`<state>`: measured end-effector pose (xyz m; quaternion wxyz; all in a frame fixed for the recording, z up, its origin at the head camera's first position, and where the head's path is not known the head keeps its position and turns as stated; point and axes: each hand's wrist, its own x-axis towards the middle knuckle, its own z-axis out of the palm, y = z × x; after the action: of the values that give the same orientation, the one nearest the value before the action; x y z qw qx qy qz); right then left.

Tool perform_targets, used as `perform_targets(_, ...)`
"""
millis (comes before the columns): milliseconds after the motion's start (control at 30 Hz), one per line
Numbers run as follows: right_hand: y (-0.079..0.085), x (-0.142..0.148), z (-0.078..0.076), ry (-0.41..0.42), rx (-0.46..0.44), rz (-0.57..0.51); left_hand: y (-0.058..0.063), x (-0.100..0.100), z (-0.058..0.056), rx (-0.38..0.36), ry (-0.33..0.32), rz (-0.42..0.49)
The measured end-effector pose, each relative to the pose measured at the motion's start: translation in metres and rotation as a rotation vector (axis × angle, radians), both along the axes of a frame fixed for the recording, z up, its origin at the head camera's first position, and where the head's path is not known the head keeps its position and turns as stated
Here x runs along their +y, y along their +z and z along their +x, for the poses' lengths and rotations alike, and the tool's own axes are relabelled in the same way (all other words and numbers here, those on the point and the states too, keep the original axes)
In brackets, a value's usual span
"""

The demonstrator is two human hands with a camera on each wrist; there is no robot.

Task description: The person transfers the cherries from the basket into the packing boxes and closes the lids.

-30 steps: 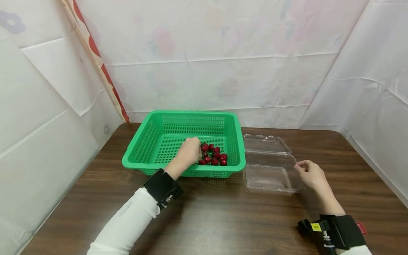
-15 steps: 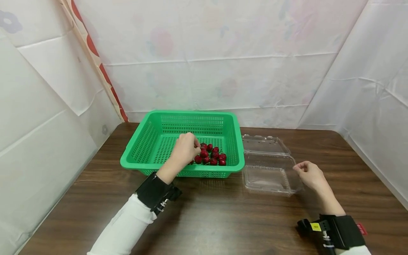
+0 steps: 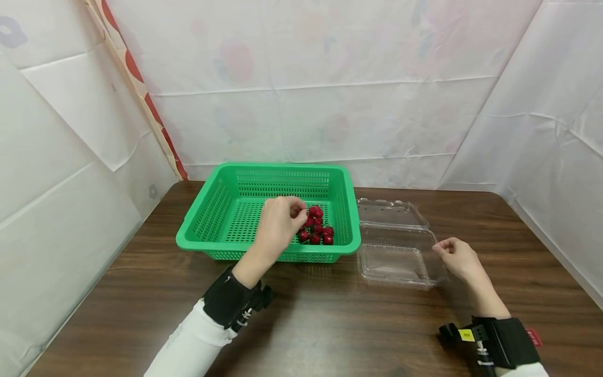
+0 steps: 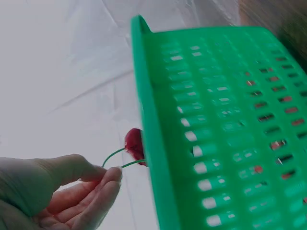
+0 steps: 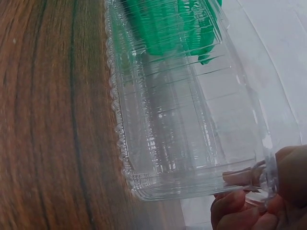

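In the middle of the frame, the left hand [image 3: 277, 225] pinches two cherry stems [image 4: 113, 154], fingers [image 4: 114, 174] closed together, by the cherries [image 3: 315, 239] in the basket [image 3: 195, 244]; at right, the right hand [image 3: 461, 259] pinches the box [image 3: 394, 263]

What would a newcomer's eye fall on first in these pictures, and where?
Probably the bright green basket on the brown table, with dark red cherries towards its right end. Over the basket, the left hand pinches green stems. To the basket's right, the right hand holds the edge of an open, clear plastic container.

Glossy plastic container [image 3: 394, 256], wood-grained table [image 3: 330, 324]
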<state>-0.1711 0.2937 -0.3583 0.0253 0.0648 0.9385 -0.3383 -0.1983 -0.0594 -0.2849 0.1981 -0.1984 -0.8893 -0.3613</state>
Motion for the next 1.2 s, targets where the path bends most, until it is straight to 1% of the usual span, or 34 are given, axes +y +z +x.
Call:
perform_targets(333, -0.001, 0.001, -0.001, -0.002, 0.0, -0.019, 0.003, 0.018, 0.017, 0.22, -0.113, 0.138)
perform_targets(433, -0.001, 0.001, -0.001, -0.003, -0.004, -0.029, 0.004, 0.024, 0.022, 0.259, -0.147, 0.175)
perform_targets(600, -0.001, 0.0, -0.001, 0.0, -0.001, -0.035, 0.003, 0.035, 0.029, 0.285, -0.203, 0.234)
perform_targets(767, -0.001, 0.0, -0.001, -0.003, -0.003, -0.041, -0.001, 0.047, 0.033, 0.301, -0.243, 0.258)
perform_targets(900, -0.001, 0.001, -0.001, -0.002, -0.005, -0.036, -0.005, 0.057, 0.035, 0.304, -0.262, 0.251)
perform_targets(1200, -0.002, 0.002, -0.002, 0.0, -0.014, -0.041, -0.018, 0.078, 0.04, 0.313, -0.292, 0.184)
